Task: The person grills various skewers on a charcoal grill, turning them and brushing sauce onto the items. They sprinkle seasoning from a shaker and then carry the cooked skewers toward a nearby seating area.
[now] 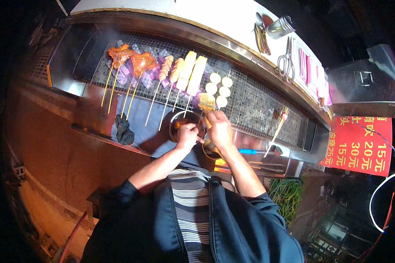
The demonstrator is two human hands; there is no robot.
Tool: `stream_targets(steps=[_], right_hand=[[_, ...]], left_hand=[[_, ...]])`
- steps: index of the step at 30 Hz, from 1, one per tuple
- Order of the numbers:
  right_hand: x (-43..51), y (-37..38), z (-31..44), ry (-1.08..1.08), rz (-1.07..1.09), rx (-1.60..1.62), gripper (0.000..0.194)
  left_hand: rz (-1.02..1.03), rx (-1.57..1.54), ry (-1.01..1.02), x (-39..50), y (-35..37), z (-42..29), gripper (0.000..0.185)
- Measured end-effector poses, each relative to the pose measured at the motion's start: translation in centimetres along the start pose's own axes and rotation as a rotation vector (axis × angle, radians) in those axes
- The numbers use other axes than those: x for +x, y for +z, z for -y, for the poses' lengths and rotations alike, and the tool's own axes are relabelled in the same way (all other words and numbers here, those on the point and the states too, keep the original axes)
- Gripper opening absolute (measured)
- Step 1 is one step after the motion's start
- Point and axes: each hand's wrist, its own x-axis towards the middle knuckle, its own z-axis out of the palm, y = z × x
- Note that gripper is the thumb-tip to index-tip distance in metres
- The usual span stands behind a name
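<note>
My right hand (pixel 220 129) grips a flat basting brush (pixel 206 102), its bristles beside the lower end of the skewers of white balls (pixel 221 96). My left hand (pixel 188 137) is over the right side of a round bowl (pixel 172 126) of dark sauce, fingers curled; whether it holds anything is unclear. A second bowl (pixel 206 152) sits partly under my right forearm. On the wire grill mesh (pixel 260 98) lie two pale yellow slabs on sticks (pixel 191 74), two scored sausage skewers (pixel 171 69) and two reddish meat pieces on paired sticks (pixel 131 59).
A bundle of thin skewers (pixel 278 128) lies at the grill's right. Scissors (pixel 286 64), tongs (pixel 260 34) and a metal cup (pixel 280 27) rest on the white counter (pixel 191 11). A dark crumpled cloth (pixel 124 131) lies left of the bowls. A blue-handled tool (pixel 248 151) lies near my right forearm.
</note>
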Motion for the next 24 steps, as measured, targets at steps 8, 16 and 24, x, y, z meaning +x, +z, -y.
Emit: stream_targets(steps=[8, 16, 24], right_hand=[[-0.9, 0.1, 1.1, 0.027, -0.016, -0.050, 0.029], [-1.7, -1.2, 2.4, 0.005, -0.034, -0.016, 0.035], [0.1, -1.3, 1.0, 0.058, 0.109, -0.090, 0.050]], left_hand=[[-0.049, 0.028, 0.153, -0.4, 0.3, 0.2, 0.015], [-0.062, -0.092, 0.162, -0.5, 0.6, -0.1, 0.016], [0.058, -0.121, 0.148, -0.7, 0.2, 0.1, 0.020]])
